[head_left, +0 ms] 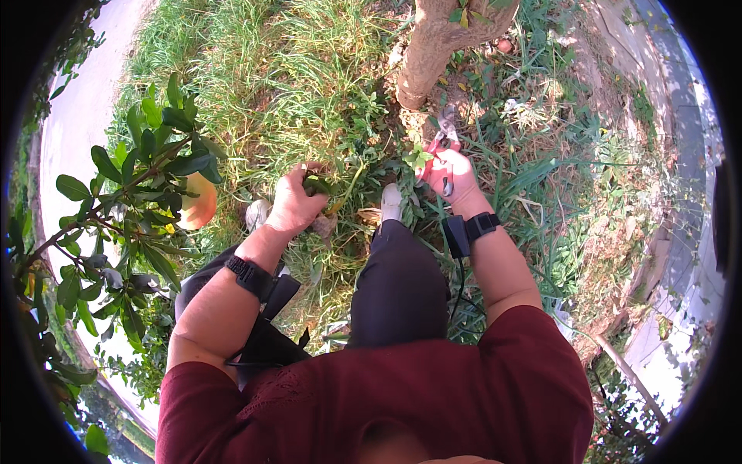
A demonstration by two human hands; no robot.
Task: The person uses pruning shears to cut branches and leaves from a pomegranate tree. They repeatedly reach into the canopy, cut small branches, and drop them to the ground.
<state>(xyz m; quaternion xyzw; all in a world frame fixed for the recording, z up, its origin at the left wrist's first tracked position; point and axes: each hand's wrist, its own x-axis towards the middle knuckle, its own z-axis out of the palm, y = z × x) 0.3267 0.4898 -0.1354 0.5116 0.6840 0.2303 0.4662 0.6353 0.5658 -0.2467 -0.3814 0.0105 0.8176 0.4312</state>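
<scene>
Red-handled pruning shears (432, 152) are in my right hand (458, 174), their metal blades pointing away from me near the foot of a tree trunk (420, 72). A small sprig of pale green leaves (417, 156) shows beside the shears. My left hand (294, 200) is lower and to the left, over the grass, its fingers curled around some dark green leaves (317, 185). Just right of it rises a green-yellow stem (352, 184); whether it joins those leaves is unclear. Below the left thumb hangs a dry brown leaf (324, 226).
A leafy branch (145, 156) with a round yellow-red fruit (199, 202) reaches in from the left. Tall grass (255, 75) covers the ground ahead. Another reddish fruit (504, 45) lies beyond the trunk. My shoe (391, 200) stands between my hands. Pale paving (81, 116) runs along the left.
</scene>
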